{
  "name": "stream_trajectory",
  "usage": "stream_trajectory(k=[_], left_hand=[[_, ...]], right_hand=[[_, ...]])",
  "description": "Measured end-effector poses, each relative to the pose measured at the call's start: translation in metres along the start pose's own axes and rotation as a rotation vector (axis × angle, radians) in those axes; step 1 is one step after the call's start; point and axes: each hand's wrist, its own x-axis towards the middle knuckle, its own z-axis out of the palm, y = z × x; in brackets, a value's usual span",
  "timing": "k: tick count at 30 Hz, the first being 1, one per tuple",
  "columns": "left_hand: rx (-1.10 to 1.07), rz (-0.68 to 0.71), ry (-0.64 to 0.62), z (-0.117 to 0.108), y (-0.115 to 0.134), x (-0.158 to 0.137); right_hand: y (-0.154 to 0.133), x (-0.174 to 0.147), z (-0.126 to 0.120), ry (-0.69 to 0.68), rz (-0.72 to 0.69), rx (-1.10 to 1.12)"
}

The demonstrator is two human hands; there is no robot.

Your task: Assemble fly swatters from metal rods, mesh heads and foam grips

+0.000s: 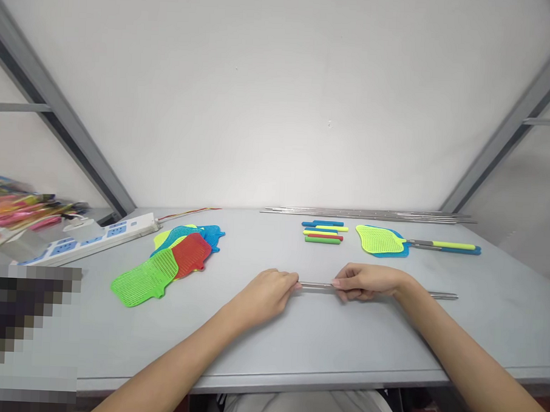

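A thin metal rod (pixel 316 285) spans the gap between my two hands, low over the middle of the grey table. My left hand (pixel 274 291) is closed around its left end. My right hand (pixel 367 282) pinches the rod further right, thumb and fingers together. Beyond my right wrist, metal rod ends (pixel 445 295) show; whether they belong to the held rod is hidden. Behind my hands lies a small group of coloured handle tubes (pixel 323 233) in blue, yellow, red and green. To their right, fly swatters (pixel 380 241) with yellow and blue heads lie overlapped, their handles pointing right.
Loose swatter heads in green (pixel 144 278), red (pixel 191 253) and blue (pixel 182 233) overlap at the left. A white power strip (pixel 95 240) lies behind them, near colourful packaged items (pixel 19 210). Long metal rods (pixel 370 214) run along the back wall. Grey frame posts stand on both sides.
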Motion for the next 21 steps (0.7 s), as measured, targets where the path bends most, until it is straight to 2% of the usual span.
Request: stream_trajectory(k=[8, 21], left_hand=[[0.026, 0.021, -0.018, 0.01, 0.007, -0.002], [0.044, -0.004, -0.032, 0.011, 0.011, -0.001]], right_hand=[[0.0, -0.001, -0.002, -0.044, -0.009, -0.015], [0.0, 0.004, -0.002, -0.007, 0.006, -0.029]])
